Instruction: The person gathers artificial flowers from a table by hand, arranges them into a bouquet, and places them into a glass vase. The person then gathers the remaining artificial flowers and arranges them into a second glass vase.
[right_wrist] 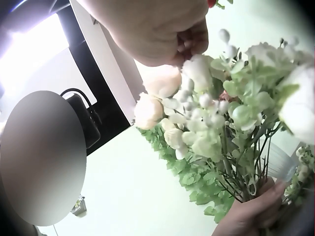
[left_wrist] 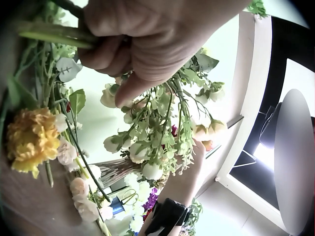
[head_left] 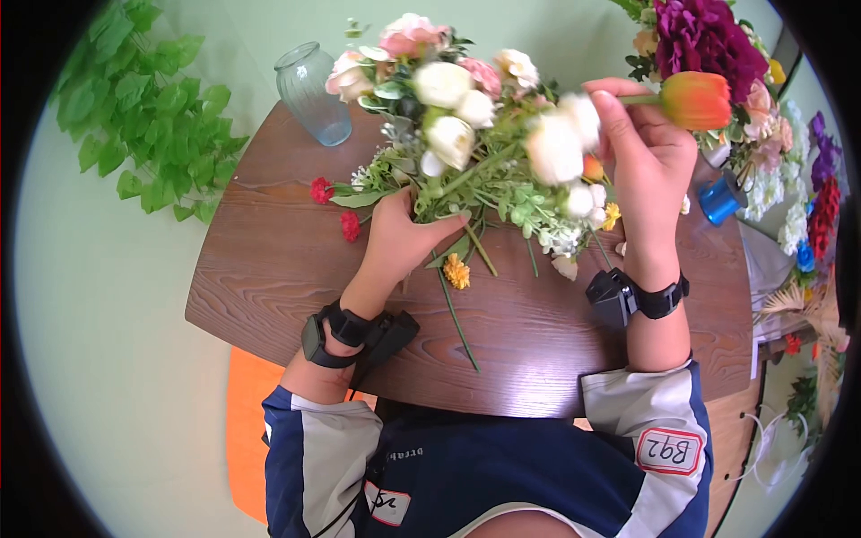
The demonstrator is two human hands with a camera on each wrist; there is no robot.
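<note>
My left hand (head_left: pixel 401 235) grips the stems of a mixed bouquet (head_left: pixel 489 175) of artificial flowers above the table. White blooms (head_left: pixel 444 85), pink flowers (head_left: pixel 413 38) and green leaves fan out from it. In the left wrist view, the fingers curl around the stems. At the bouquet's right side, my right hand (head_left: pixel 653 157) pinches the stem of an orange tulip (head_left: pixel 695 100) between thumb and fingers, its bloom pointing right. Blurred white flowers (head_left: pixel 554 151) sit right beside those fingertips. The right wrist view shows this hand above the bouquet's pale blooms (right_wrist: pixel 162 81).
A clear glass vase (head_left: pixel 314 94) stands at the table's back left. Loose red flowers (head_left: pixel 350 226) and a yellow flower (head_left: pixel 456 271) lie on the brown table (head_left: pixel 269 260). At right are a blue spool (head_left: pixel 719 199) and more flowers (head_left: pixel 708 45). Leafy vines (head_left: pixel 134 99) hang at left.
</note>
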